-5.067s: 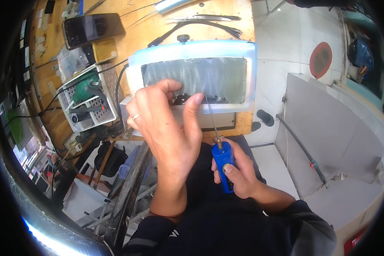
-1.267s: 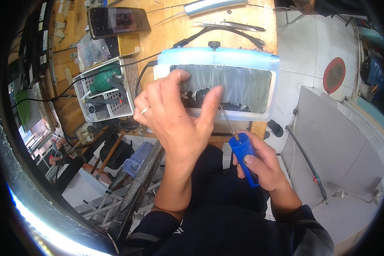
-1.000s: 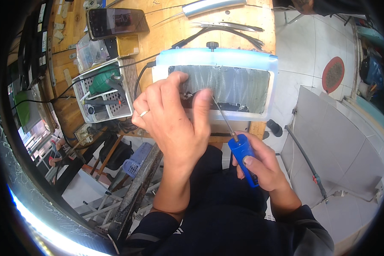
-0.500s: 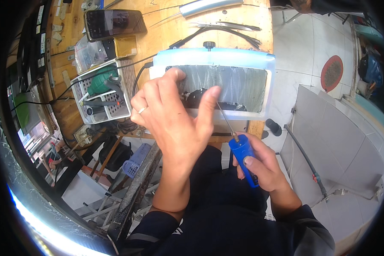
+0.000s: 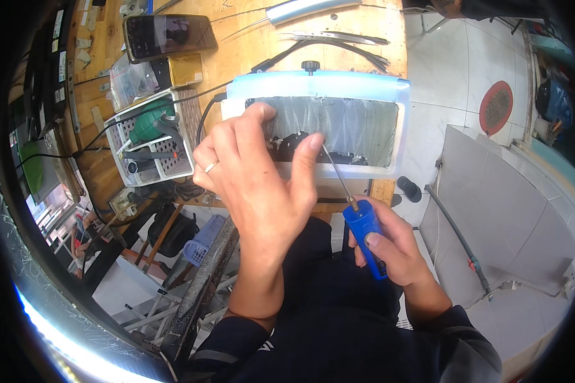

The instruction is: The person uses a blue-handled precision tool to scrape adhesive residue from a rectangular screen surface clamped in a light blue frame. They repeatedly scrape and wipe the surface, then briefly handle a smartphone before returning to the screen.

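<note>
A dark grey screen panel [image 5: 364, 124] with a torn, streaky film on it lies on a white and light-blue framed bed [image 5: 396, 159]. Black patches show along the panel's near edge. My left hand [image 5: 259, 166] rests over the panel's left part, index fingertip on its surface, thumb held out to the right and the other fingers curved; it holds nothing. My right hand [image 5: 390, 246] is closed around a blue handheld rotary tool [image 5: 364, 231]. The tool's thin metal shaft [image 5: 338, 173] slants up to the left, its tip by my left thumb over the panel.
On the wooden table [image 5: 249, 48] lie a phone [image 5: 170, 35], tweezers [image 5: 338, 37] and another tool with a light-blue handle [image 5: 310, 9]. A white basket [image 5: 150, 173] left of the bed holds a green bottle [image 5: 152, 121] and tools. Cables run between them. Tiled floor [image 5: 441, 64] lies right of the table.
My left thumb has shifted slightly down and left. The tool's tip has moved slightly upward on the panel. The whole view has slid a little to the left.
</note>
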`<action>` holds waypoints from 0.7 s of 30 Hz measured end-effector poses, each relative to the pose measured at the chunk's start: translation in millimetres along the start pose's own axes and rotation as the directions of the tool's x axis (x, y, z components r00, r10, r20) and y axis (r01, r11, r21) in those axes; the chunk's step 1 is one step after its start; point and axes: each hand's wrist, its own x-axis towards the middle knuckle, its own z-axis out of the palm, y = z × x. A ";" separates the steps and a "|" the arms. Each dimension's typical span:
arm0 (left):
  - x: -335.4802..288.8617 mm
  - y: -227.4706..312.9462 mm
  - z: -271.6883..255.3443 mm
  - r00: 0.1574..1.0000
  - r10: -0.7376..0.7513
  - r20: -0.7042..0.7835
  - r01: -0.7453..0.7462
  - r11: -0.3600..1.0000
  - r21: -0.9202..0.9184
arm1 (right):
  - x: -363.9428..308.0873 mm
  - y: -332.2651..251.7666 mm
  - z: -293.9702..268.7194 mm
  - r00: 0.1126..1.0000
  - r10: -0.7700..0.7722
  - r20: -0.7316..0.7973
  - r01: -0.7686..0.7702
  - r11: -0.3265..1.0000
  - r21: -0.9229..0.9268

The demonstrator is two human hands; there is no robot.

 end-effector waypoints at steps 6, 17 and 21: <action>0.7 -2.0 -4.3 1.000 0.027 0.015 -0.028 1.000 0.007 | -1.0 -1.0 -0.5 1.000 -0.009 -0.003 0.009 1.000 -0.007; 0.7 -4.4 -3.8 1.000 0.028 0.012 -0.028 1.000 0.015 | -3.3 -1.1 -1.7 1.000 0.001 -0.019 -0.001 1.000 0.019; 1.6 0.7 -1.1 1.000 0.016 -0.002 -0.016 0.999 0.042 | -4.6 -0.1 -2.2 1.000 -0.018 -0.016 0.018 1.000 0.001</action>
